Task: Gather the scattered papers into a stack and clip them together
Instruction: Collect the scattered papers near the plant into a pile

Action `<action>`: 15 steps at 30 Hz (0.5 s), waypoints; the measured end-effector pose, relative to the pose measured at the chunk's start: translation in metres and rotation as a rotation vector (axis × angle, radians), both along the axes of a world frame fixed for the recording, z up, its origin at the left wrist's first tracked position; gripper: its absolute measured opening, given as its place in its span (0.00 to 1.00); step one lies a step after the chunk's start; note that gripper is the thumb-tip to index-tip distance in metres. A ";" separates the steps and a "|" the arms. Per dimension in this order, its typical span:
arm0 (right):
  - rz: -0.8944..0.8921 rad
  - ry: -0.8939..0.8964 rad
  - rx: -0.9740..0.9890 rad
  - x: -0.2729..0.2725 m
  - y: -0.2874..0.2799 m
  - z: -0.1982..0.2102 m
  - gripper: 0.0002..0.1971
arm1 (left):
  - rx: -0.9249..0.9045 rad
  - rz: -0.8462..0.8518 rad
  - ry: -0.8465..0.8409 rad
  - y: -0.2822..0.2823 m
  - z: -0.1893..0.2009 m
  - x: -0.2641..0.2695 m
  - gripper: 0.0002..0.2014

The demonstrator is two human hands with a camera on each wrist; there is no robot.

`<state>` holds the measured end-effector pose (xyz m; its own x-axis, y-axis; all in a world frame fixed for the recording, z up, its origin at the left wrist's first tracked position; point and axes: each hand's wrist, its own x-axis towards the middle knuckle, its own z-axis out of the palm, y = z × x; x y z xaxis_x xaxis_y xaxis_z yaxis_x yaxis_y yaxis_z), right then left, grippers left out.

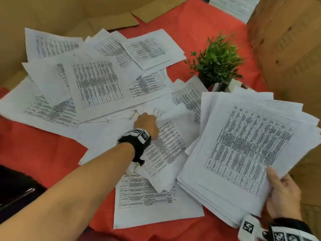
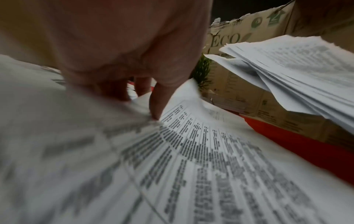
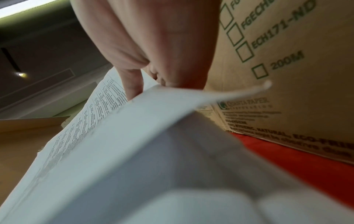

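A: Right hand (image 1: 283, 193) is gripping the gathered stack (image 1: 243, 145) by its near corner, thumb on top, held tilted above the red cloth (image 1: 43, 153). The edges are fanning out unevenly.

B: Left hand (image 1: 146, 123) is reaching into the loose sheets (image 1: 97, 84), fingers (image 2: 157, 103) curling down and pinching up a printed page (image 1: 165, 146); the wrist view is showing the paper buckling at the fingertips.

A: Advising: lift one sheet cleanly, slide it onto the stack, and square the edges before clipping.

B: Many pages are still lying overlapped across the cloth. A potted plant (image 1: 217, 61) is standing just beyond the stack, with a cardboard box (image 1: 286, 49) behind it; both are crowding the right side. No clip identifiable.
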<state>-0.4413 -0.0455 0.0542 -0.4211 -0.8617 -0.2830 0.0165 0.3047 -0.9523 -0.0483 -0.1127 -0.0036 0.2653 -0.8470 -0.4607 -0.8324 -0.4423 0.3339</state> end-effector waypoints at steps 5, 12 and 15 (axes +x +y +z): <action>0.008 -0.014 -0.034 -0.001 0.002 0.006 0.04 | 0.083 0.477 -0.029 0.012 -0.010 -0.005 0.62; 0.001 0.043 -0.051 -0.002 -0.011 0.010 0.30 | 0.039 0.252 0.105 0.017 -0.016 -0.015 0.38; -0.026 0.058 -0.059 -0.004 -0.013 0.009 0.37 | -0.097 0.069 -0.044 0.017 -0.008 0.003 0.20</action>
<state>-0.4453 -0.0588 0.0633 -0.4582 -0.8646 -0.2062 -0.0322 0.2480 -0.9682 -0.0454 -0.0958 -0.0115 0.3425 -0.8662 -0.3639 -0.8159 -0.4662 0.3419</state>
